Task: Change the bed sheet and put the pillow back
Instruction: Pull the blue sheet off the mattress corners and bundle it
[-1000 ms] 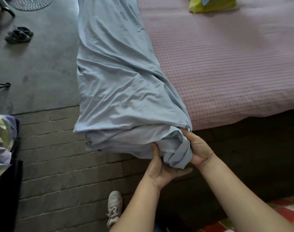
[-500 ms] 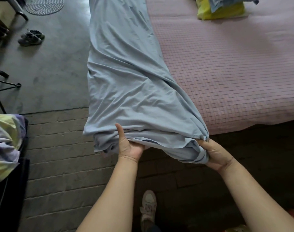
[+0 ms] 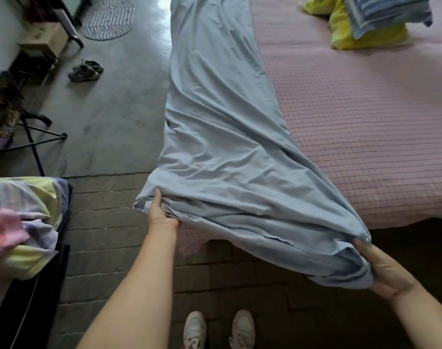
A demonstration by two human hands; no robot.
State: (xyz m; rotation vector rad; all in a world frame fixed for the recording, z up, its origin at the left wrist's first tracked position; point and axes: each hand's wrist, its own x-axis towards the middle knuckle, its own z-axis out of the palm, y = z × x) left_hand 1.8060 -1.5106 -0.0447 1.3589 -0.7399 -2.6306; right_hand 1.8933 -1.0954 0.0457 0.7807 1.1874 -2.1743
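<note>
Sheet [image 3: 222,152] — gripped by left hand [image 3: 160,212], right hand [image 3: 383,270].

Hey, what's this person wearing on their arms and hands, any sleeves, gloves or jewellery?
No sleeves in view: both forearms are bare to the frame's edge. The left hand and right hand are ungloved, with no watch, bracelet or ring visible.
</note>
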